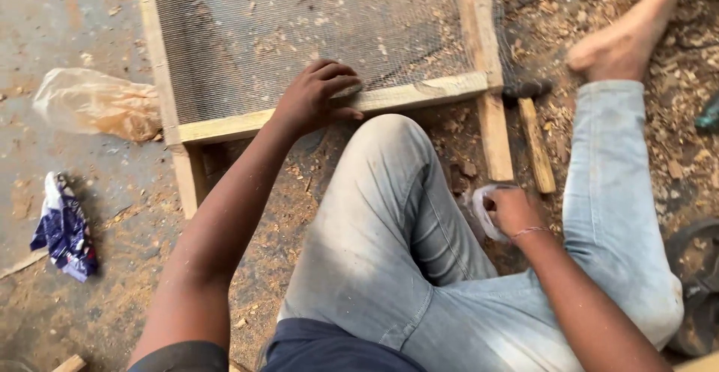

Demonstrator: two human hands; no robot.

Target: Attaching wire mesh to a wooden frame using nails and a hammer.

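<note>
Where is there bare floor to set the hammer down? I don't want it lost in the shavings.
Barest: the grey floor left of the wooden frame, between the clear plastic bag and blue wrapper. Right of the frame is crowded: hammer, wood shavings, the right hand. The left hand rests on the frame.

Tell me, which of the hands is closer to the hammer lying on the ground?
The right. The right hand sits just below the hammer, clutching a small clear plastic bag. The left hand rests on the wooden frame, farther to the hammer's left.
</note>
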